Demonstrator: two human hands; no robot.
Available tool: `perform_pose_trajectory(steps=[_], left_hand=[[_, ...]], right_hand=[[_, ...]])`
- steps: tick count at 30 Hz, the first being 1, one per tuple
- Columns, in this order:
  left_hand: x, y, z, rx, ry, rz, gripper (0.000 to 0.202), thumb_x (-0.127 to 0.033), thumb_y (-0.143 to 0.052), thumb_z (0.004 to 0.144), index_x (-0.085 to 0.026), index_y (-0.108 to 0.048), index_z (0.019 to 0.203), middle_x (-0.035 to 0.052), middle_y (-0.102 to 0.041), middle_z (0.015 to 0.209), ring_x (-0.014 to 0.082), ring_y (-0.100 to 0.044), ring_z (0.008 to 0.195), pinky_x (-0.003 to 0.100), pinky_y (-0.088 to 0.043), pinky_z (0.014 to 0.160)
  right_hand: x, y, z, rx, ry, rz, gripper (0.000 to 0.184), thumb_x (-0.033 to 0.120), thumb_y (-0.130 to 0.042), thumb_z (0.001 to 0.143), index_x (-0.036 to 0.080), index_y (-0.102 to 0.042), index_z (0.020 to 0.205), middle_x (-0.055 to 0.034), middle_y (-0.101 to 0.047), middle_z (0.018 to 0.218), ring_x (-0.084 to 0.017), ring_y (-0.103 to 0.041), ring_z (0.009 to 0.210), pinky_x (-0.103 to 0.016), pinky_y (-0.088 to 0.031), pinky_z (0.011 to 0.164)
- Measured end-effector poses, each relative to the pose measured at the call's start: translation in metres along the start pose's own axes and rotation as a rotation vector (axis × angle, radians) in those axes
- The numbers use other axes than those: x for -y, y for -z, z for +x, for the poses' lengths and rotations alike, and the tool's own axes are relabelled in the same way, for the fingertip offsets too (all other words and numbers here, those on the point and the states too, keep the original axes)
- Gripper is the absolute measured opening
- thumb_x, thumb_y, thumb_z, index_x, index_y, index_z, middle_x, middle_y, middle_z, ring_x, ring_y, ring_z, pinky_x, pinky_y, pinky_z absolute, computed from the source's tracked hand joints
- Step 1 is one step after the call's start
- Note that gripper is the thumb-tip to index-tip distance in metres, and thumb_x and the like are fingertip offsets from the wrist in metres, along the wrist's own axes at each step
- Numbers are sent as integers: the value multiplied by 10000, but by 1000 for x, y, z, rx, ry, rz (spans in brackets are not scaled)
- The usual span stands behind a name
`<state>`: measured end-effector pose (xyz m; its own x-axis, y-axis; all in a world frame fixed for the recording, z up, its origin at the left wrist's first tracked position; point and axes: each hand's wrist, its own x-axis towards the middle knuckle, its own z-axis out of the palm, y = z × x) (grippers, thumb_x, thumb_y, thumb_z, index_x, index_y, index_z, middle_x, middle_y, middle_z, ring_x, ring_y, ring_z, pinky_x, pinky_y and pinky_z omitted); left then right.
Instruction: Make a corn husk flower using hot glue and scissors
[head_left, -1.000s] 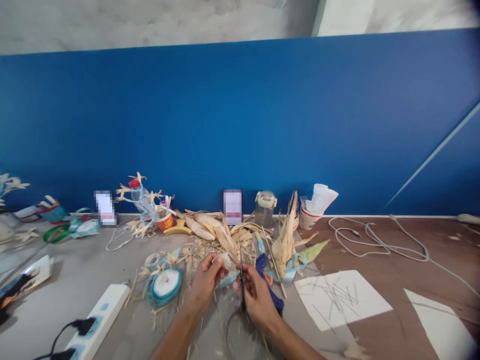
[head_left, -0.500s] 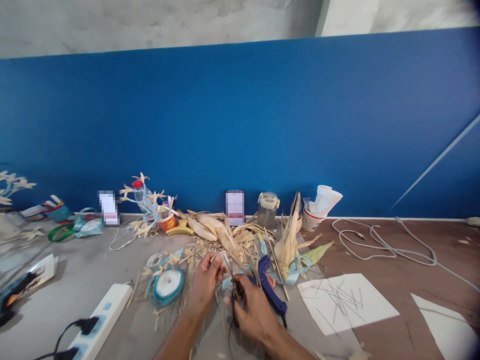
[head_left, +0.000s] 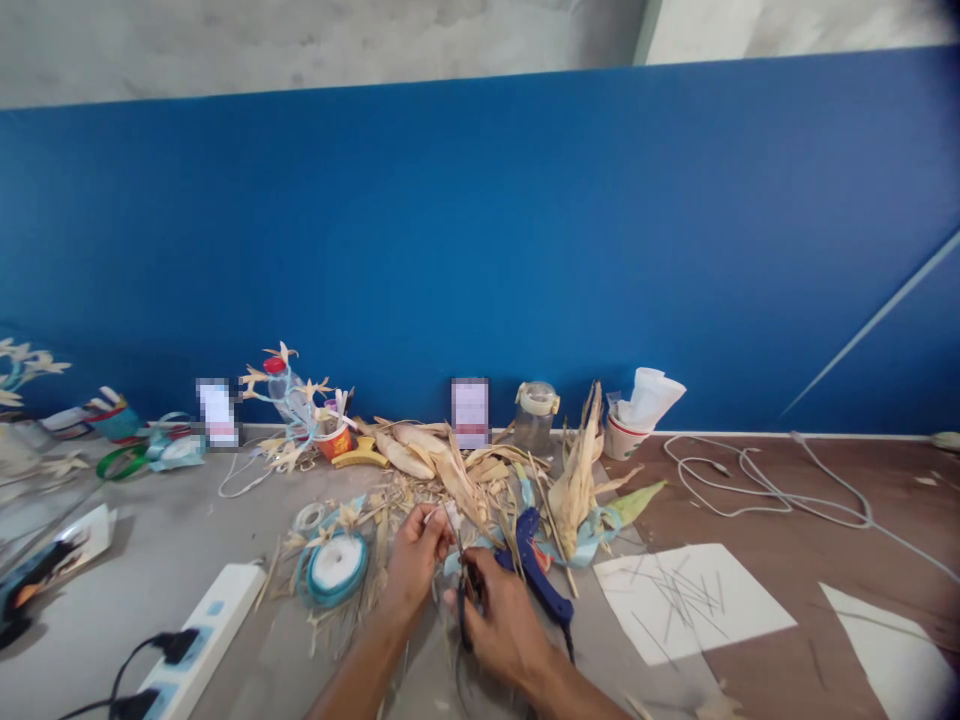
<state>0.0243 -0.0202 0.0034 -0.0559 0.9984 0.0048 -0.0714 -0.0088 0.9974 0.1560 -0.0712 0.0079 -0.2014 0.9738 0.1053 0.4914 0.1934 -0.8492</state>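
Observation:
My left hand (head_left: pixel 414 562) is closed in a pinch on a small pale piece (head_left: pixel 453 514) that looks like corn husk. Black-handled scissors (head_left: pixel 465 612) are in my right hand (head_left: pixel 504 612), their blades pointing up beside the pale piece. Whether the blades touch it I cannot tell. Just behind both hands lie dry corn husks (head_left: pixel 442 465) and loose scraps. A blue glue gun (head_left: pixel 541 575) rests right of my right hand, and a roll of blue ribbon (head_left: pixel 336 568) lies left of my left hand.
A white power strip (head_left: pixel 202 640) with black plugs lies at left front. White paper (head_left: pixel 697 603) with thin dark sticks is on the right. Along the blue partition stand a phone (head_left: pixel 470 412), a clear jar (head_left: pixel 535 420) and a paper cup (head_left: pixel 626 438). A white cable (head_left: pixel 780 500) trails at right.
The scissors and my right hand have shifted very slightly toward my left hand. Both grips look the same, and the things on the table have stayed put.

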Motion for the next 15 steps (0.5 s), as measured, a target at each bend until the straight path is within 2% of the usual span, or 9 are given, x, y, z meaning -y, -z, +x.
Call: perform_pose_trajectory(steps=[6,15], left_hand=[[7,1,2,2,18,-44,286,-444,-579,822,-199,-522,685,-61,-496,504,93,-402,459,228,-328,506],[8,1,1,-16,61,-94,285,-469,-612,791,-203,-539,720,-74,-473,470,105,-454,471,234,-353,530]], right_hand=[[-3,-1,1,-16,20,47,302,284,-503,796,145,-558,1058,-61,-675,770,-187,-615,661,-252,-424,605],[-5,-4,2,-21,-4,83,278,228,-518,783,150,-575,1044,-63,-693,786,-183,-624,661,-249,-444,612]])
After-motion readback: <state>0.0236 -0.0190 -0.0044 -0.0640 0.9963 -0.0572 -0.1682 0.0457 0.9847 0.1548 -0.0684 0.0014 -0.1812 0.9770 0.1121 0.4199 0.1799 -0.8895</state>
